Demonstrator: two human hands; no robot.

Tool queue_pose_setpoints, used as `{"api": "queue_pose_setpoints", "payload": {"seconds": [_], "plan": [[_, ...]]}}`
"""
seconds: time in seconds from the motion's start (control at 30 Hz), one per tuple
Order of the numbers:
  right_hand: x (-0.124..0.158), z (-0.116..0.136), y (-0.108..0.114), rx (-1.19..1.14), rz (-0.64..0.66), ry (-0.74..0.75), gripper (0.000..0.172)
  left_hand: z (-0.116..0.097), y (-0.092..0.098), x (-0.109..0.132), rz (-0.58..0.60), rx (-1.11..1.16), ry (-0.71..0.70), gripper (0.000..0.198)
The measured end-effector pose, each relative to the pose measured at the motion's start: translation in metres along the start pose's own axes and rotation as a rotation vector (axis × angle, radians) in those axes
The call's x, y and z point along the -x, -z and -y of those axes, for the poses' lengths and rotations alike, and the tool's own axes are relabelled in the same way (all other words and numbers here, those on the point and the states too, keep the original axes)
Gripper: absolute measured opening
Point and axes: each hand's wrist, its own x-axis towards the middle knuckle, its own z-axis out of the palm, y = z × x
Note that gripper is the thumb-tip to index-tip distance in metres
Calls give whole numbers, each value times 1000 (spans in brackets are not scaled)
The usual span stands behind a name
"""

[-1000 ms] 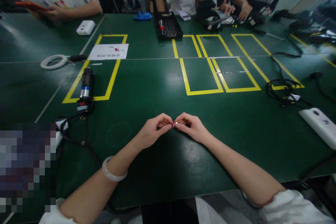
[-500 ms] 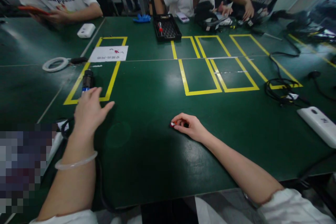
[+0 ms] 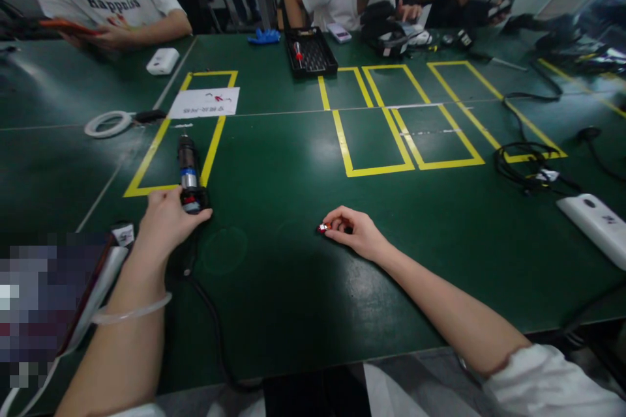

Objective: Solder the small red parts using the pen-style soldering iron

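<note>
- Black corded tool [image 3: 188, 163]: L hand [image 3: 163, 218] is gripping its near end, tip pointing away, across yellow tape [image 3: 214, 150]; lifted or not, can't tell.
- R hand [image 3: 359, 231] is pinching a small red pc [image 3: 323, 228] near bench [image 3: 293, 306] ctr.
- Poss. risk: cord [image 3: 216, 322] snagging at bench edge & jerking tool; loose pinch dropping pc.

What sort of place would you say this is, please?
Probably a workshop or assembly area: yellow tape outlines mark the green table, the left hand holds a cylindrical tool, and a black tray sits farther back.
</note>
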Motion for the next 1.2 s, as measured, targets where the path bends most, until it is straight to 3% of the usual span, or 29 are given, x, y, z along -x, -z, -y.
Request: {"api": "queue_pose_setpoints", "payload": {"seconds": [0.03, 0.1, 0.3, 0.5, 0.7, 0.97, 1.2], "plan": [[0, 0, 0, 0, -6, 3, 18, -15, -2, 7, -10, -78, 53, 73], [0, -1, 0, 7, -28, 25, 19, -46, -6, 20, -1, -145, 32, 71], [0, -3, 4, 80, -120, 82, 17, -131, -25, 50, 26, -202, -175, 78], [0, -9, 7, 165, -186, 146, 14, -182, -41, 67, 23, -165, -340, 82], [-1, -9, 8, 263, -173, 220, 4, -199, -50, 77, 39, -91, -426, 85], [1, -3, 11, 307, -115, 267, 11, -199, -55, 78, 34, -68, -447, 87], [5, 0, 10, 297, -205, 169, 18, -201, -53, 81, 10, -69, -461, 86]]}}
